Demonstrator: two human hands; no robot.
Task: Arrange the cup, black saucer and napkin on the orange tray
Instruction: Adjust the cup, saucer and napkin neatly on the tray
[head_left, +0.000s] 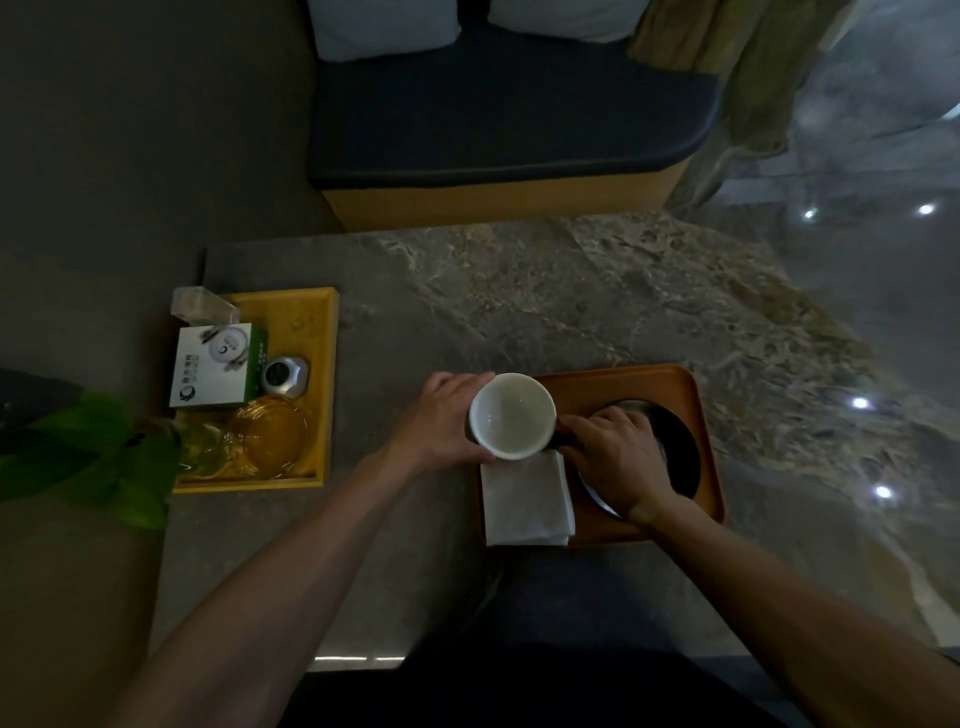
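1. Leftmost, we see green leaves (98, 457) at the table's edge, just beside a yellow tray (324, 364) that holds a white box (213, 366), a small silver pot (285, 378) and glassware (260, 436).
2. Next, our left hand (441, 421) wraps around the left side of the white cup (513, 415), fingers curled against its wall, gripping it.
3. We see the cup upright, its pale inside empty, held at the near left corner of the orange tray (670, 379); whether it touches the tray we cannot tell.
4. Just below the cup lies the folded white napkin (527, 501), on the tray's left part with its near edge reaching over the rim.
5. Our right hand (618, 457) is at the cup's right side, fingers bent onto a dark part there, perhaps the handle; we cannot tell whether it is clamped on it.
6. Under that hand, the black saucer (680, 457) lies flat on the orange tray, which rests on the marble table (571, 291).
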